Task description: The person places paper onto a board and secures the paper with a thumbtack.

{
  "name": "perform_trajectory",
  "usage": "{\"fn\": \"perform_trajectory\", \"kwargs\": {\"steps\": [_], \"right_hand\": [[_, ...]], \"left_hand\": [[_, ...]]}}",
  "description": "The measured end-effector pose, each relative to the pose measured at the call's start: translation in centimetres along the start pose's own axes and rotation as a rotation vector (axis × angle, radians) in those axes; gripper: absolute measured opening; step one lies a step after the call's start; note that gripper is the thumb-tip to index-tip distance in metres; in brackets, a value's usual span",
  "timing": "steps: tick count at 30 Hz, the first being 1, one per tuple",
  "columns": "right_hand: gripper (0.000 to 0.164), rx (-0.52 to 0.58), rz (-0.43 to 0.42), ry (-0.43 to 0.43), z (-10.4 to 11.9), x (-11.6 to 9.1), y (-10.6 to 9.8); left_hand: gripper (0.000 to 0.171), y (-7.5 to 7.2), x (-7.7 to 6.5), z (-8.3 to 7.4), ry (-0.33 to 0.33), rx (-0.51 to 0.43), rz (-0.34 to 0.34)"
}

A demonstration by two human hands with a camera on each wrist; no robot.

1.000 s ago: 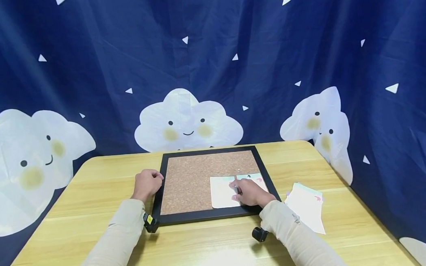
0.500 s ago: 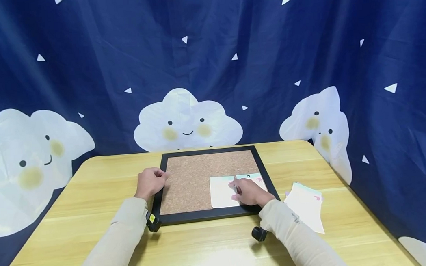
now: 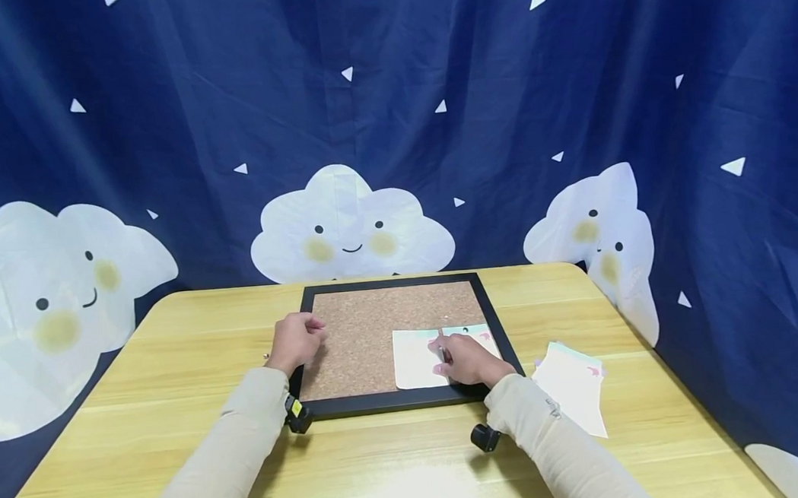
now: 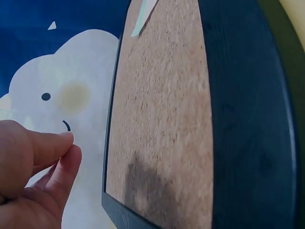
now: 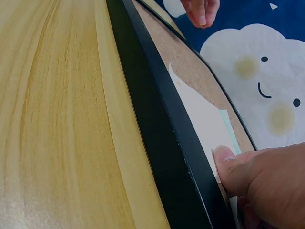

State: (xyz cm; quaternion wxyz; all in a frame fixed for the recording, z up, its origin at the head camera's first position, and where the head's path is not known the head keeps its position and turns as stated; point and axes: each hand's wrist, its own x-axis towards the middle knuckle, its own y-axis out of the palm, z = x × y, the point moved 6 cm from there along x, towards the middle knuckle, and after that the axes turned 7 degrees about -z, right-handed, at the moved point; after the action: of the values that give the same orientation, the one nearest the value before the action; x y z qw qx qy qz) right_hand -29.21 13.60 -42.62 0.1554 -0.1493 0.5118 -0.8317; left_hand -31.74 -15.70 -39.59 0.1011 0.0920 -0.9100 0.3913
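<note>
L hand (image 3: 298,342) over 9 o'clock side of board (image 3: 357,350), thumb & index tips meeting; can't tell if anything's pinched. R hand (image 3: 469,359) grips card (image 3: 414,361) at 3 o'clock edge; card on board, 5 o'clock posn. Loose sheets (image 3: 572,391) on table (image 3: 385,463), board's 4 o'clock.

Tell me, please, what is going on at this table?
Someone's right hand holds a sheet on a board, with another sheet beside it. The left hand is over the board's left side, fingers pinched together; I cannot tell if they hold anything. More sheets lie on the table, right of the board.
</note>
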Motion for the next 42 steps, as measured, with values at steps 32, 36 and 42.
{"fn": "perform_trajectory", "kwargs": {"steps": [32,36,42], "right_hand": [[0.039,0.005,0.014,0.034,-0.1,0.0,0.3],[0.039,0.004,0.007,0.039,-0.2,0.0,0.2],[0.041,0.017,0.008,0.038,-0.2,0.1,0.2]], "left_hand": [[0.006,2.8,-0.3,-2.8,-0.003,-0.005,0.086],[0.007,3.2,-0.1,-3.2,-0.025,-0.012,0.092],[0.009,3.6,0.1,-4.1,-0.019,-0.016,0.071]]}}
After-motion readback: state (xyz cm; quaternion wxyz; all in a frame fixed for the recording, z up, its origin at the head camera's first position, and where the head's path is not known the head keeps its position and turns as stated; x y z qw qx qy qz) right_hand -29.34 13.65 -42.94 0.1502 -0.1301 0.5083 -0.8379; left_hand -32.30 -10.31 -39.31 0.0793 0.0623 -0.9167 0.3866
